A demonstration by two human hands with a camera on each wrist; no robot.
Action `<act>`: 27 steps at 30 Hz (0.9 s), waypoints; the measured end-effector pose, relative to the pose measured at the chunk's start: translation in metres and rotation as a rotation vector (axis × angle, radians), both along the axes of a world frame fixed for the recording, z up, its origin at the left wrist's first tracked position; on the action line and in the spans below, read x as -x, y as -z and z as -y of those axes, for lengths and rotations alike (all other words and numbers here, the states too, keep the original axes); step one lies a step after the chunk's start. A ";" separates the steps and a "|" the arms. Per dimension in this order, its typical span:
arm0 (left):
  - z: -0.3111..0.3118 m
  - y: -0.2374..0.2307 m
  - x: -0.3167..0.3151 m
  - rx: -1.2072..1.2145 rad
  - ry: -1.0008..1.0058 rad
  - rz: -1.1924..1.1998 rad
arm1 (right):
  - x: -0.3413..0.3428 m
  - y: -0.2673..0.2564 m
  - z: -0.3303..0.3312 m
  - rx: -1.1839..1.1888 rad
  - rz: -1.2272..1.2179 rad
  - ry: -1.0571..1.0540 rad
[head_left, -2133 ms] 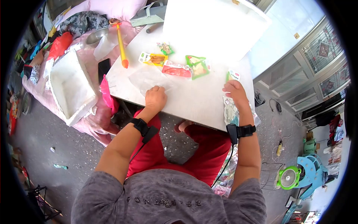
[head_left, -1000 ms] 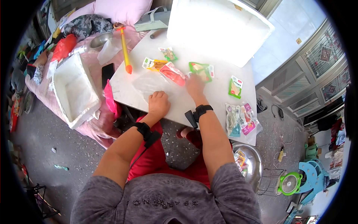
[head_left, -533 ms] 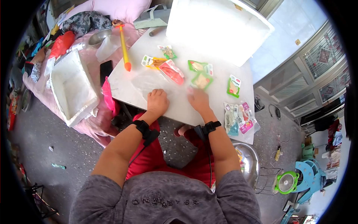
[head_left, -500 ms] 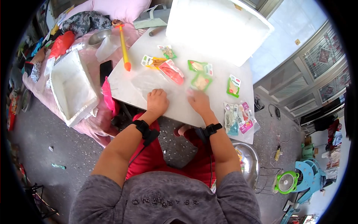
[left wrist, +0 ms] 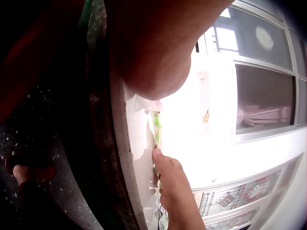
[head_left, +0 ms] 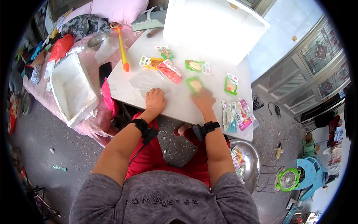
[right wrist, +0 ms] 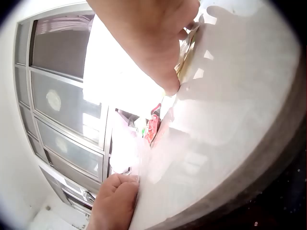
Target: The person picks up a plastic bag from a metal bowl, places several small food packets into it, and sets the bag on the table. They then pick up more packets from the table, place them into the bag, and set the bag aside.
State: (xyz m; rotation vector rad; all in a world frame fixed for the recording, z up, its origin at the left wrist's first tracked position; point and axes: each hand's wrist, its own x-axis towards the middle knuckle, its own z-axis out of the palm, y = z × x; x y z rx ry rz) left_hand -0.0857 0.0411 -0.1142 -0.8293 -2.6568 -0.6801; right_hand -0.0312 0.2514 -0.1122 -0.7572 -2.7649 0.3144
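In the head view my right hand (head_left: pixel 204 100) is over the near middle of the table, blurred, with a green snack packet (head_left: pixel 194 84) at its fingertips. In the right wrist view its thumb and curled fingers pinch the packet (right wrist: pixel 187 60). My left hand (head_left: pixel 156 100) rests with curled fingers at the near table edge, gripping the near edge of a clear plastic bag (head_left: pixel 143 83); its fingertips are hidden from above. Beyond the bag lie a red packet (head_left: pixel 169 71) overlapping a yellow packet (head_left: pixel 150 62), and a small green packet (head_left: pixel 164 52). Another green packet (head_left: pixel 195 66) lies behind the held one.
On the table's right side are a green-and-white packet (head_left: pixel 231 83) and several bagged packets (head_left: pixel 238 114). A large white foam box (head_left: pixel 212 30) stands at the back. A yellow stick (head_left: pixel 122 50) lies at the left. A metal basin (head_left: pixel 250 160) with packets is below right.
The right hand went from the table's right side to the green packets, then drew one nearer, apart from the other. The red packet turned and shifted slightly. The left hand stays put.
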 end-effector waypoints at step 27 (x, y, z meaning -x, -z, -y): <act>-0.001 0.004 0.000 0.015 -0.037 -0.043 | -0.004 -0.012 0.017 0.024 0.131 -0.157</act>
